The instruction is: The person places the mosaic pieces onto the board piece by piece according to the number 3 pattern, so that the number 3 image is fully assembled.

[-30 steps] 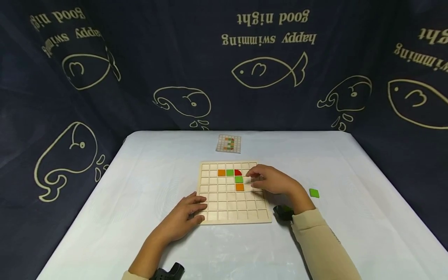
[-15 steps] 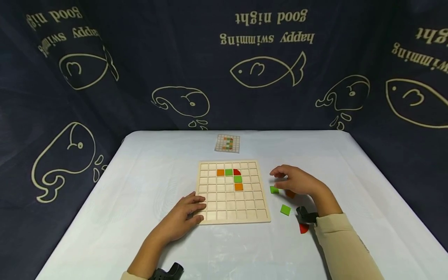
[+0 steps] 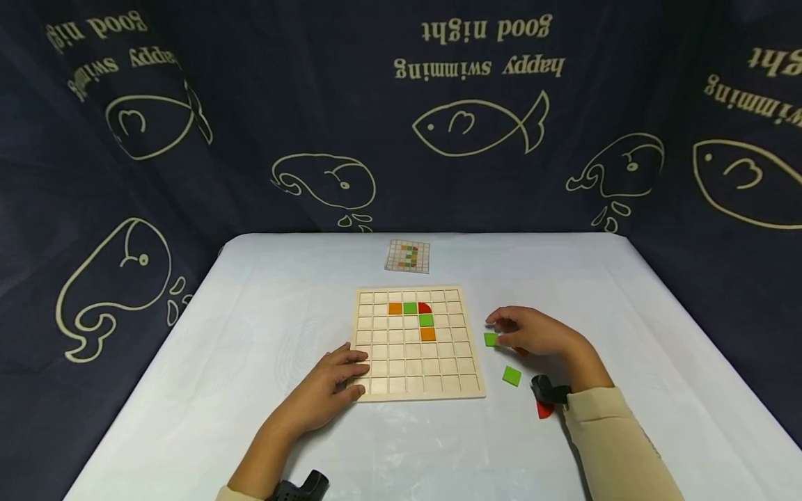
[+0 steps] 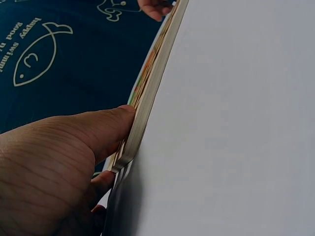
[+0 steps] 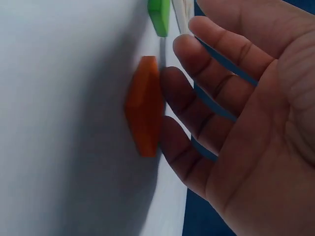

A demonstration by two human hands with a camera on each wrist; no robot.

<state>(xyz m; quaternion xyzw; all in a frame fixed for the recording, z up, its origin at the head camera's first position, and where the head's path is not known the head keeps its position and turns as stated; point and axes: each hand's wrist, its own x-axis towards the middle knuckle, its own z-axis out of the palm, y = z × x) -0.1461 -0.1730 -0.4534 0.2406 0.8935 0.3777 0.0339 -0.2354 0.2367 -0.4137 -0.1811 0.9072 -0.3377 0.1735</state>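
Note:
A wooden grid board (image 3: 401, 362) lies mid-table with orange, green and red tiles in its upper rows. My left hand (image 3: 335, 379) rests flat on its near left corner, the thumb (image 4: 106, 128) against the board's edge (image 4: 150, 83). My right hand (image 3: 520, 332) hovers to the right of the board, fingers loosely spread and holding nothing. Its fingers (image 5: 197, 93) are close to a loose orange tile (image 5: 144, 113), which the head view shows mostly hidden under the hand. A green tile (image 3: 491, 339) lies by the fingertips.
Another green tile (image 3: 511, 376) and a red piece (image 3: 544, 410) lie near my right wrist. A small pattern card (image 3: 408, 255) sits beyond the board. Dark printed cloth surrounds the white table (image 3: 250, 334).
My right hand has left the board's upper right cells and moved right, then dropped slightly over the loose tiles. The left hand has stayed on the board's corner.

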